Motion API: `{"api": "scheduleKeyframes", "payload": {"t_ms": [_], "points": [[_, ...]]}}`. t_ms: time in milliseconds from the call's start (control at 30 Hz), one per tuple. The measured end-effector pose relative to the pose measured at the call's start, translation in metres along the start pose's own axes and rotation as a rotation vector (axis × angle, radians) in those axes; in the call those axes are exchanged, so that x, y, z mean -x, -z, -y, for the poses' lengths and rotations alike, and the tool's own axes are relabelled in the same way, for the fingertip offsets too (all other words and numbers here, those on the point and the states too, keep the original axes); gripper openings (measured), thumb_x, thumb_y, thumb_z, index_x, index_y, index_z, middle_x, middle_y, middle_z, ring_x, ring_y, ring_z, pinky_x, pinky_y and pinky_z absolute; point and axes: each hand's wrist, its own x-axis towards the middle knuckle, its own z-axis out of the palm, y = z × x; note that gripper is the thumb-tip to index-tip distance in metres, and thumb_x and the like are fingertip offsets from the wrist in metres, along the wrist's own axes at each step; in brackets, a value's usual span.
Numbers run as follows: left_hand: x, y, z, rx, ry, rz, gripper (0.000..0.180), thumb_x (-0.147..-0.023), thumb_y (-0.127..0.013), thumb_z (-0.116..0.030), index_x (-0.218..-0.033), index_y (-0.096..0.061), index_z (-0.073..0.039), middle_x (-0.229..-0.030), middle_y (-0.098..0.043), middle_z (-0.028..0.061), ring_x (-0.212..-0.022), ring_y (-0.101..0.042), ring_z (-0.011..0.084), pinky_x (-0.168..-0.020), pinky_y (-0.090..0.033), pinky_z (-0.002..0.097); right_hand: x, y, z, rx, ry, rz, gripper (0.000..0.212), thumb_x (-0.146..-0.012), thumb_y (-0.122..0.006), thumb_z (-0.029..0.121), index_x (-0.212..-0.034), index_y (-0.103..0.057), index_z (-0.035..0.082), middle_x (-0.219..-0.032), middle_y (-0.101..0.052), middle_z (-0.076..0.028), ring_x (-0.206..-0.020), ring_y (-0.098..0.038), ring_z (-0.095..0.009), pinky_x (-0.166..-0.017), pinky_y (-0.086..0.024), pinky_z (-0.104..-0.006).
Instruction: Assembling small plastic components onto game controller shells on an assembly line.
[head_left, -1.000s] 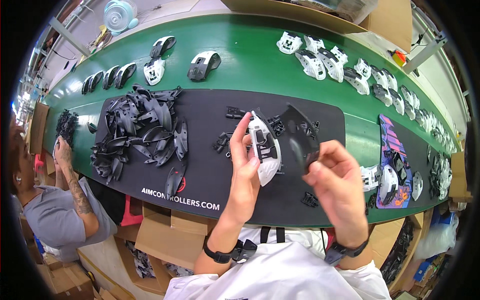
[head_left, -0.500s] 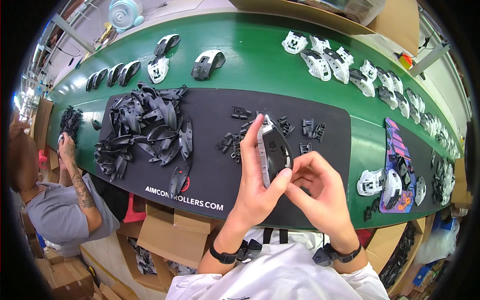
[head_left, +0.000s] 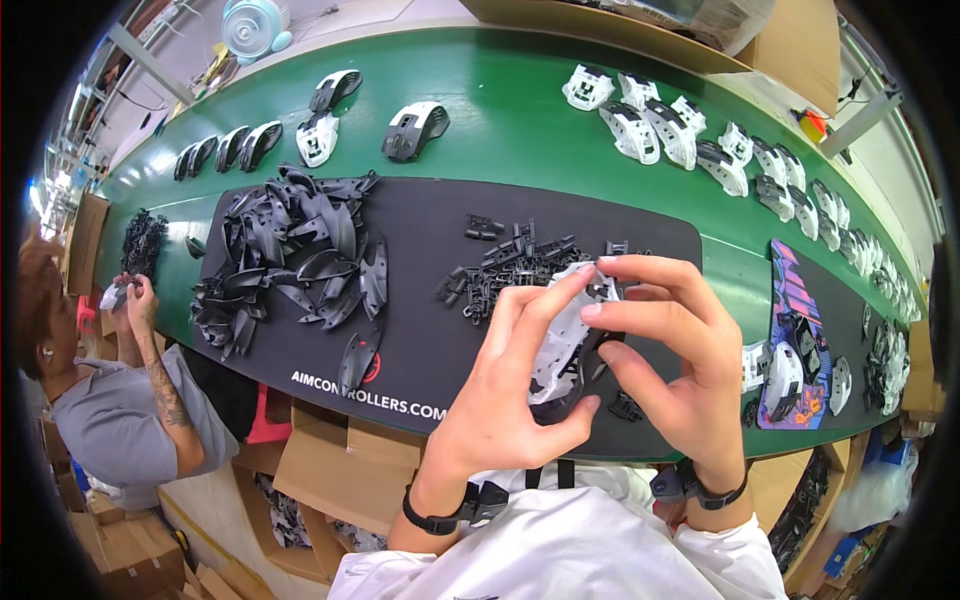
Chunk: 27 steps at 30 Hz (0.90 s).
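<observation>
Gripping a white-and-black moulded plastic shell point(head_left: 562, 345) between both hands, left hand point(head_left: 510, 385) bracing underneath, right hand point(head_left: 670, 350) fingers point(head_left: 610, 312) pinching its top edge, above a black mat point(head_left: 420, 300) on the green surface point(head_left: 520, 140).

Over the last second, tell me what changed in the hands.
The right hand, which held a black shell apart a second ago, has closed in against the white shell piece; the left hand still grips that piece. Both hands now press the two parts together. The pile of black shells and small black clips on the black mat stayed put.
</observation>
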Motion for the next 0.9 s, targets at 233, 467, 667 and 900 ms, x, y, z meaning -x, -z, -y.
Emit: {"api": "scheduleKeyframes", "payload": {"t_ms": [233,467,667,900], "points": [[0.001,-0.002,-0.006,-0.043,0.040,0.067,0.089,-0.069,-0.072,-0.007,-0.151,-0.038,-0.006,-0.137,-0.047,0.0210,-0.116,-0.051,0.0363,-0.100,-0.047,0.0434,0.015,-0.007,-0.009,-0.116,-0.033,-0.159,0.034,-0.074,-0.078,-0.004,-0.105,-0.074,0.008,-0.121,-0.062,-0.013,-0.094,-0.070,-0.023,-0.080,-0.056,-0.0327],[0.007,-0.005,0.000,0.255,0.148,-0.118,0.090,-0.067,-0.080,0.001,-0.146,-0.039,0.000,-0.143,-0.049,0.0275,-0.130,-0.055,0.0346,-0.107,-0.048,0.0406,0.016,0.017,-0.008,-0.024,-0.090,0.010,0.026,-0.077,-0.075,-0.004,-0.100,-0.073,0.006,-0.117,-0.066,-0.011,-0.092,-0.070,-0.026,-0.078,-0.056,-0.0346],[0.005,-0.021,0.017,0.628,-0.093,-0.202,0.097,-0.064,-0.085,0.009,-0.148,-0.036,0.002,-0.152,-0.041,0.0273,-0.141,-0.044,0.0345,-0.115,-0.041,0.0462,0.023,0.020,-0.008,-0.082,-0.089,-0.050,0.024,-0.076,-0.076,-0.004,-0.097,-0.073,0.007,-0.107,-0.068,-0.008,-0.088,-0.069,-0.023,-0.075,-0.055,-0.0331],[0.010,-0.015,-0.020,1.172,0.483,-0.371,0.089,-0.074,-0.083,0.004,-0.149,-0.034,0.008,-0.145,-0.048,0.0313,-0.132,-0.053,0.0379,-0.111,-0.045,0.0487,0.024,0.035,0.012,-0.069,0.035,0.149,0.032,-0.076,-0.079,0.003,-0.107,-0.074,0.008,-0.104,-0.067,-0.011,-0.089,-0.068,-0.026,-0.075,-0.056,-0.0348]]}}
